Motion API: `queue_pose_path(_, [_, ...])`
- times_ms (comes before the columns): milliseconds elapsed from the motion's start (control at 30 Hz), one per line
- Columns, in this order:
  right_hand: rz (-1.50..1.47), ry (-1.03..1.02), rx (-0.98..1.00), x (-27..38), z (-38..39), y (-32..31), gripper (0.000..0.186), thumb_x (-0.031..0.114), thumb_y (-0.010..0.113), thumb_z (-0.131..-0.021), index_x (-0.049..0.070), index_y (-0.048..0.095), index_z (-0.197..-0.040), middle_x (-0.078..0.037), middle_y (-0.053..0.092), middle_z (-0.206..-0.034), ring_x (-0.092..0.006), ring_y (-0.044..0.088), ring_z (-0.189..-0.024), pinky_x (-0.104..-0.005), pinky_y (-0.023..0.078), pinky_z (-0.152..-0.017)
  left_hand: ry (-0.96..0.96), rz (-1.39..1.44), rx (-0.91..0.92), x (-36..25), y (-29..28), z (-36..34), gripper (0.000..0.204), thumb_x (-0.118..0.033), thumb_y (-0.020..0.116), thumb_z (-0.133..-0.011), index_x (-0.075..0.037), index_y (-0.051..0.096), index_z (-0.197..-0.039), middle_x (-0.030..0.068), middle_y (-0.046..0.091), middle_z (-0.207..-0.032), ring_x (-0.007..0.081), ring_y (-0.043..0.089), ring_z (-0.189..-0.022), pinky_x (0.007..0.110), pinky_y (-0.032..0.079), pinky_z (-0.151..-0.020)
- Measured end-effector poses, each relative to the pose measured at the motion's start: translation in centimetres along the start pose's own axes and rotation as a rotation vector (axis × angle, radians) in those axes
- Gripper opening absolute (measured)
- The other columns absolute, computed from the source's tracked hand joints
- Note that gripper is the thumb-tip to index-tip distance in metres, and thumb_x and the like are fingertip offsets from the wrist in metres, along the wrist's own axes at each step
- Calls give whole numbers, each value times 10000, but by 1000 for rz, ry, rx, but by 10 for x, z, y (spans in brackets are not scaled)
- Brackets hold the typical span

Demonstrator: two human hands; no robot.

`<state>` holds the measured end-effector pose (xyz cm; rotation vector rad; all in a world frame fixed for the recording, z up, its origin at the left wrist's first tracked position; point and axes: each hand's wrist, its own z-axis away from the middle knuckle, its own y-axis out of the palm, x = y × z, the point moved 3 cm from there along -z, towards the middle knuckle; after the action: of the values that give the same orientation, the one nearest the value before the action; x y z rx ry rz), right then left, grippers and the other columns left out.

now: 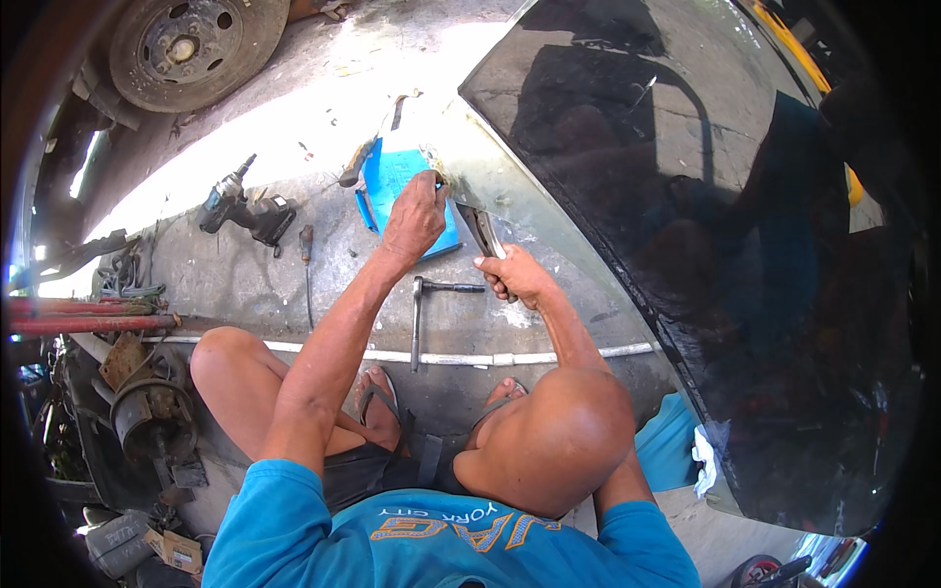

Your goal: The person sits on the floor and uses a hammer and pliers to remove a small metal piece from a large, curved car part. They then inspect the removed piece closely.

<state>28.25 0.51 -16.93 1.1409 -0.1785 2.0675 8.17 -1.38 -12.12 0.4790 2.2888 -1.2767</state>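
Metal tool point(478, 227): gripped by the right hand point(515, 276) beside the glass pane's point(686, 265) left edge.
Left hand point(417, 216): fingertips pinched over the blue sheet point(390, 176); whether anything is held cannot be told.

Right hand point(520, 275) gripping metal tool point(481, 232), blue sheet point(392, 171), cordless drill point(230, 208)

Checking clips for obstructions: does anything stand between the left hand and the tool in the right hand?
Nothing visible stands between the left hand and the tool in the right hand; the blue sheet shows behind the left hand, blocking nothing.
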Motion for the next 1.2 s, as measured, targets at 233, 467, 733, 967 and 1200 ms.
queue_pose_path(233, [-20,19,10,0,-2,1,244,202,661,-955,106,473,-833,25,443,-619,-85,414,-469,-282,339,-415,-24,-99,161,6,1,0,197,-149,516,-1014,47,523,-993,240,570,-851,457,605,-734,523,491,-670])
queue_pose_path(467, [-19,54,9,2,-1,1,217,209,665,-965,104,497,-876,18,492,-664,-86,459,-517,-283,372,-448,3,-142,191,1,2,1,226,-177,489,-1029,34,526,-953,251,571,-800,467,586,-684,518,498,-644])
queue_pose_path(733, [-26,50,-20,-1,-1,2,236,213,670,-963,103,496,-846,15,486,-653,-93,457,-510,-290,374,-441,-176,44,48,10,6,5,224,-191,529,-1010,21,552,-942,267,622,-812,450,615,-727,498,505,-678])
queue_pose_path(967, [-125,68,-4,-5,1,5,207,217,654,-968,81,530,-874,13,479,-651,-102,447,-516,-297,368,-449,-502,360,-55,8,16,8,296,-239,568,-996,42,626,-1067,231,718,-918,300,718,-832,377,552,-742])
queue_pose_path(1200, [-229,181,77,0,-7,-3,232,256,647,-981,41,563,-954,4,486,-653,-121,447,-521,-299,373,-477,-505,394,-71,20,36,8,294,-212,563,-982,52,632,-1093,225,723,-916,298,715,-830,376,552,-759])
